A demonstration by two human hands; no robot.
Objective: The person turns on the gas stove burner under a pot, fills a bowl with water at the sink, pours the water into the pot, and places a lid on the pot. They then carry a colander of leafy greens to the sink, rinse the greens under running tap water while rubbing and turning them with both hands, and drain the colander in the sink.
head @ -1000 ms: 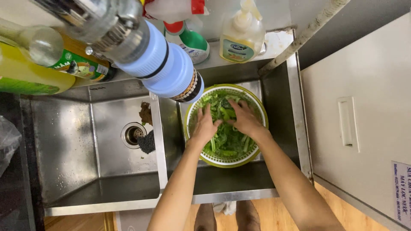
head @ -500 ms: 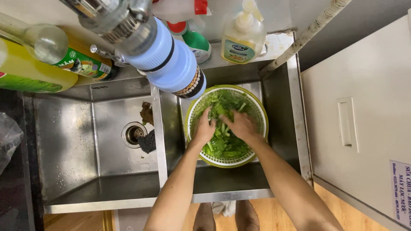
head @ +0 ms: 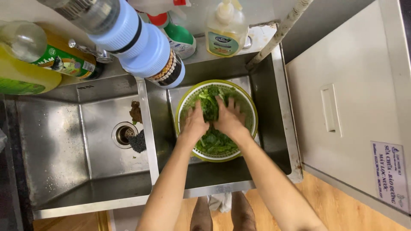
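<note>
A round green colander bowl (head: 252, 112) sits in the right basin of a steel double sink (head: 274, 141). It is filled with wet leafy greens (head: 217, 143). My left hand (head: 195, 122) and my right hand (head: 230, 118) are both pressed down into the greens, side by side and nearly touching, fingers spread over the leaves. Whether either hand grips a bunch of leaves is hard to tell; the fingertips sink among the greens.
The left basin (head: 55, 145) has a drain (head: 124, 134) with a dark scrubber (head: 138, 141) beside it. A blue-and-white faucet filter (head: 141, 49) overhangs the divider. Soap bottles (head: 226, 31) and a yellow bottle (head: 21, 77) stand behind. A white cabinet (head: 351, 107) is at right.
My hands have drawn closer together in the middle of the bowl, pushing the greens inward. The camera view has shifted slightly.
</note>
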